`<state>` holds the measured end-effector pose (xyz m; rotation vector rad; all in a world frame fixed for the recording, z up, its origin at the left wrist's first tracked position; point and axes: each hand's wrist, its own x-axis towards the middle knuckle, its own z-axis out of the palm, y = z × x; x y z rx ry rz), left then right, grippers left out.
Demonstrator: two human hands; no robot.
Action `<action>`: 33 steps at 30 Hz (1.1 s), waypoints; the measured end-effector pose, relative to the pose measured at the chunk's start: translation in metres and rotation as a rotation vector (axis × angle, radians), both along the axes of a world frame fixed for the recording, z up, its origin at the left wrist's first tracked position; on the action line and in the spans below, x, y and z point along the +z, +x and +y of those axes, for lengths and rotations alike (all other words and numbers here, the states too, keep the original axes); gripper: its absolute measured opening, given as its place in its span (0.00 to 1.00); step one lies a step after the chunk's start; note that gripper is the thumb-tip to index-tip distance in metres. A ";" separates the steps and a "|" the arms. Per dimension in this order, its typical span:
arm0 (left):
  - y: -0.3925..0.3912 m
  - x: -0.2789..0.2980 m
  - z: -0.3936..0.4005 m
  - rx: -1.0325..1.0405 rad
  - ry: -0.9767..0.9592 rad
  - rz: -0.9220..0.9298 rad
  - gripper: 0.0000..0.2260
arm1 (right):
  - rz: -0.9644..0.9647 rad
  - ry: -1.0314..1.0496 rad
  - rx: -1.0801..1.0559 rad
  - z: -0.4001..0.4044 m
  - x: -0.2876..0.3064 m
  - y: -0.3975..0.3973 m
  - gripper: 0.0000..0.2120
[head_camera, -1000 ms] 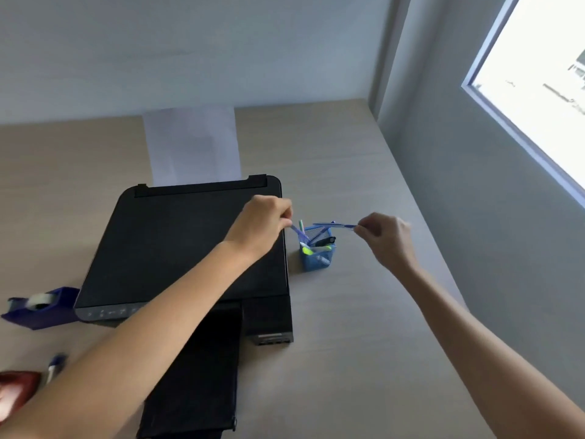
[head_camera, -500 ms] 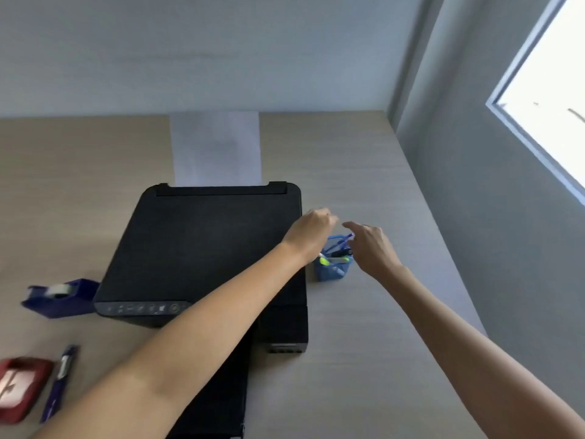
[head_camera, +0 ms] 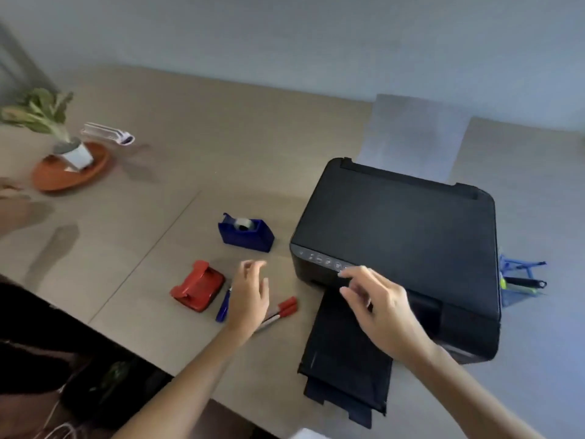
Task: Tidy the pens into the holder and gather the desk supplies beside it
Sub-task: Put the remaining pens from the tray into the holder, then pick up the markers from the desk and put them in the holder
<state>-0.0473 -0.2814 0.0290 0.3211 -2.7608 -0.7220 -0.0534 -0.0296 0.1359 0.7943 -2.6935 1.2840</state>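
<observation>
The blue mesh pen holder (head_camera: 519, 296) stands at the far right, behind the black printer (head_camera: 399, 248), with several pens sticking out. My left hand (head_camera: 248, 299) hovers open over two red-capped markers (head_camera: 285, 307) and beside a blue pen (head_camera: 223, 307). A red stapler-like tool (head_camera: 198, 285) lies left of that pen. A blue tape dispenser (head_camera: 245, 231) sits farther back. My right hand (head_camera: 376, 304) is open and empty above the printer's front edge and its output tray (head_camera: 345, 359).
A small potted plant (head_camera: 68, 150) on an orange dish (head_camera: 57, 177) stands at the far left, with a white object (head_camera: 107, 134) behind it. A white paper sheet (head_camera: 414, 134) rises from the printer's back. The desk's front edge runs diagonally at lower left.
Both hands have left the pen holder and swung left across the printer, empty. The view has turned left, bringing the markers, red tool, tape dispenser and plant into sight.
</observation>
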 end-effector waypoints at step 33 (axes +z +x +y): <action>-0.006 -0.014 -0.074 -0.346 0.510 -0.708 0.15 | -0.421 -0.053 -0.256 -0.130 -0.053 0.020 0.22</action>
